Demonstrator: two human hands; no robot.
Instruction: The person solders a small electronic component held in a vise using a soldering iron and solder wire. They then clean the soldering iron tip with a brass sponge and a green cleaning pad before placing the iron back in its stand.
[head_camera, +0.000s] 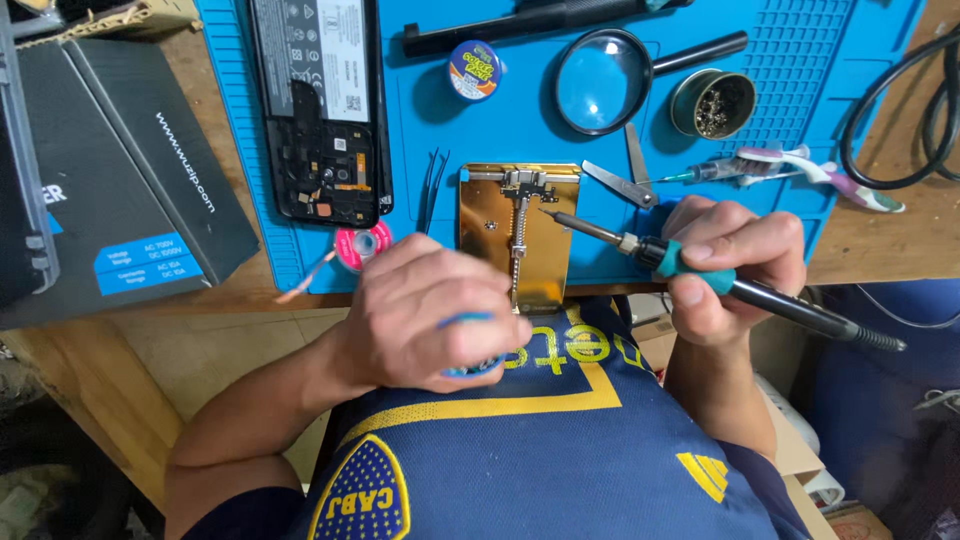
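Observation:
My right hand (735, 265) grips a soldering iron (690, 265) with a teal grip and black handle. Its tip points left, close over a small part clamped on a gold-coloured holder plate (485, 225). My left hand (425, 315) is closed around a small round blue item (470, 345), near the table's front edge, just left of the holder. An opened phone (325, 110) with its battery showing lies on the blue work mat (440, 130) at the upper left.
On the mat lie black tweezers (432, 185), a pink wire spool (362, 245), a small round tin (474, 70), a magnifying glass (605, 80), a tip-cleaner pot (712, 103), metal tweezers (625, 180) and a toothbrush (800, 165). Dark boxes (120, 170) stand at left; black cables (900, 110) at right.

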